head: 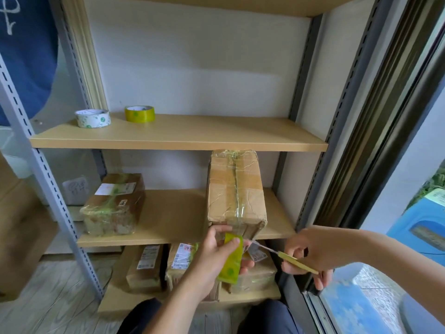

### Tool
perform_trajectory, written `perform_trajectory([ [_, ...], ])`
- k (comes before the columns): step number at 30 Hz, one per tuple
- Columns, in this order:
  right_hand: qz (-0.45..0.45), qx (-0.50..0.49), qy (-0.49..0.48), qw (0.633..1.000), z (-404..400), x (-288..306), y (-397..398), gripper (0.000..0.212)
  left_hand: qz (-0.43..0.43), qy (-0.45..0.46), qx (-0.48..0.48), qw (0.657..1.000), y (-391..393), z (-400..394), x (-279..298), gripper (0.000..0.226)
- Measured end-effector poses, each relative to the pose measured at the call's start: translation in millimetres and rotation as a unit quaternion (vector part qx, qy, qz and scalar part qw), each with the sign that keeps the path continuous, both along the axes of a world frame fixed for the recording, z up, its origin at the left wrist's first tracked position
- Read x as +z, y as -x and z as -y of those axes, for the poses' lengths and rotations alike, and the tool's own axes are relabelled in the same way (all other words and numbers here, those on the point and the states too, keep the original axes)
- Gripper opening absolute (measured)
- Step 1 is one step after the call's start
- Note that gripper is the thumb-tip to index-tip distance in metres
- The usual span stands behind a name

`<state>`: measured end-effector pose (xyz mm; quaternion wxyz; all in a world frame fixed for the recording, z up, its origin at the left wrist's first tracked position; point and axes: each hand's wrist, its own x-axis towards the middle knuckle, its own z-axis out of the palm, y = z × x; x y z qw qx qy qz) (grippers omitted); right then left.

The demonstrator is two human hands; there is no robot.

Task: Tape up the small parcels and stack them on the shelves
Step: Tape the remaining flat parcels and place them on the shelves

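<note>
The left hand (218, 249) curls its fingers and thumb around a yellow-green tape roll (231, 260), glossy and translucent, held on edge just in front of the tall cardboard parcel (234, 191). That parcel stands upright at the front of the middle shelf (168, 213), its brown card creased and banded with shiny clear tape. The right hand (310, 254) grips yellow-handled scissors (286, 257), the thin metal blades pointing toward the roll. A flatter parcel (115, 203), wrapped in wrinkled film, lies to the left on the same smooth wooden board. On the upper shelf (178, 138) sit two more rolls, a white patterned roll (92, 118) and a yellow roll (139, 113). Labelled parcels (149, 263) rest below.
</note>
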<state>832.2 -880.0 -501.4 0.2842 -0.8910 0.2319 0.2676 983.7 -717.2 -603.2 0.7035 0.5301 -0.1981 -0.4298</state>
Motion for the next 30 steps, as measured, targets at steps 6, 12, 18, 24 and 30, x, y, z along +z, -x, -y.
perform_trajectory([
  [6, -0.017, -0.003, 0.062, 0.998, 15, -4, -23, 0.01, -0.002, -0.008, -0.01, 1.0, -2, -3, 1, 0.033],
  [12, 0.001, 0.003, 0.002, 1.0, 20, 12, -43, 0.084, -0.011, -0.002, 0.0, 1.0, -4, -3, -2, 0.033],
  [18, -0.038, 0.006, -0.023, 0.999, 27, 18, -47, 0.076, -0.013, 0.003, -0.012, 1.0, -7, -3, -2, 0.033],
  [24, 0.018, -0.03, -0.036, 0.999, 21, 0, -68, 0.04, 0.012, -0.004, -0.008, 1.0, -7, -4, -4, 0.032],
  [30, 0.025, -0.032, -0.036, 0.999, 23, -4, -72, 0.031, 0.003, -0.022, -0.004, 1.0, -9, -2, -4, 0.029],
])
